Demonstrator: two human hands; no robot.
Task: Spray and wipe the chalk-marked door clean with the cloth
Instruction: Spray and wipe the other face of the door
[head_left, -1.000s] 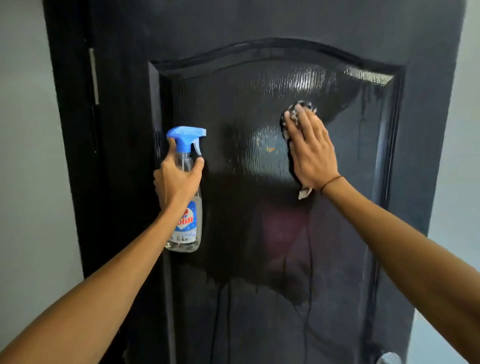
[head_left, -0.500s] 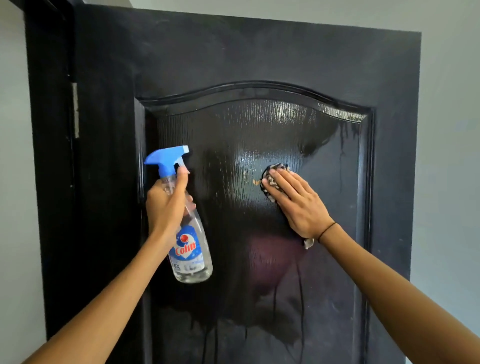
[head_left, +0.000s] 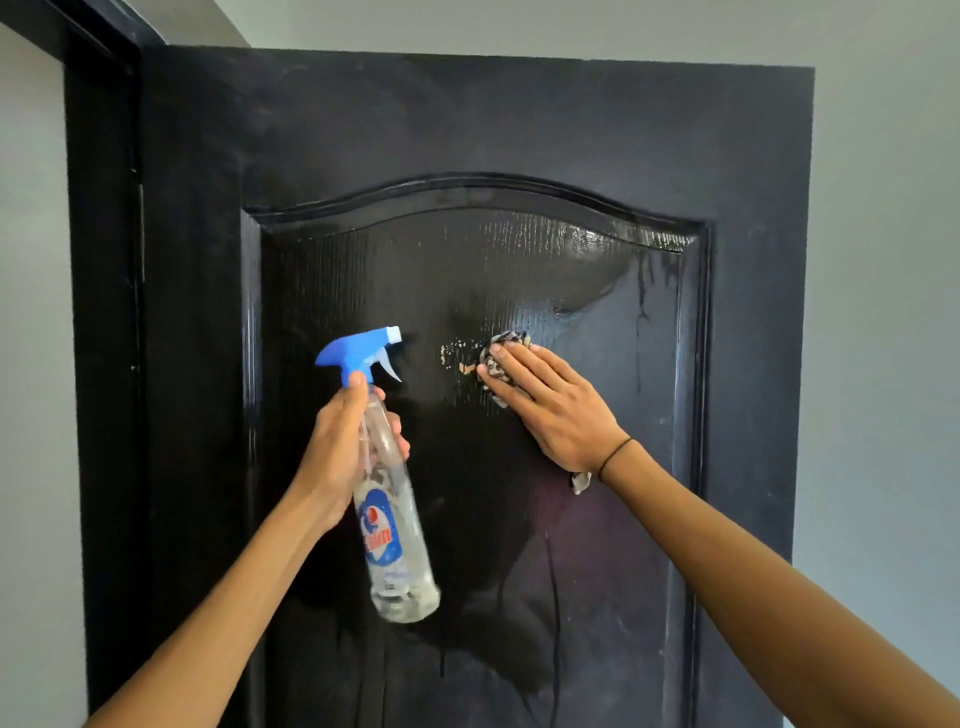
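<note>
The tall black panelled wooden door (head_left: 467, 130) fills our view, wet and streaked; our left hand (head_left: 337, 457) curls round the clear blue-triggered spray bottle (head_left: 392, 519), nozzle aimed right, ready to respray; our right hand (head_left: 550, 410) presses flat the patterned cloth (head_left: 500, 347) beside pale chalk flecks (head_left: 457, 356) to its left.

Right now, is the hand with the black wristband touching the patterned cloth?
Touching. The head view shows the right hand pressing flat on the crumpled patterned cloth against the black door.

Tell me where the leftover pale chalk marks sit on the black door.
Head view: the pale chalk marks lie mid-panel on the black wooden door, between the blue spray nozzle and the patterned cloth.
</note>
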